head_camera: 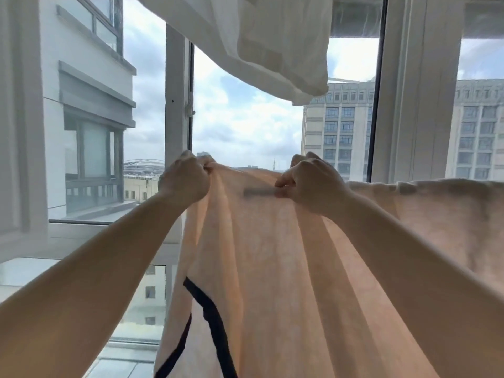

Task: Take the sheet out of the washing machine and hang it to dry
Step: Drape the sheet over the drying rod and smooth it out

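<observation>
So, from the head camera, I see both of my hands up high in front of a big open window [180,77]. The soft peach-pink cloth sheet with a black trim line [261,268] hangs down from them in long folds. To my right its top edge lies flat along a line, as if it sits over a rail, but I cannot see the rail itself.

I think this sheet is soft and floppy. It bends any way I pull it. It may be damp and a bit heavy, so it could slide off if I let go too soon. The best place to hold it is the top edge, where I can tug it flat.

My left hand [185,178] is closed tight, with a bunch of the top edge squeezed inside the fist. My right hand [311,181] has curled fingers too. Its thumb and fingers pinch the cloth near a small grey mark on the sheet, too blurry to name. The two hands are near each other, with a bit of loose sheet between them.

Above, a white thin cloth [259,42] hangs too.
</observation>
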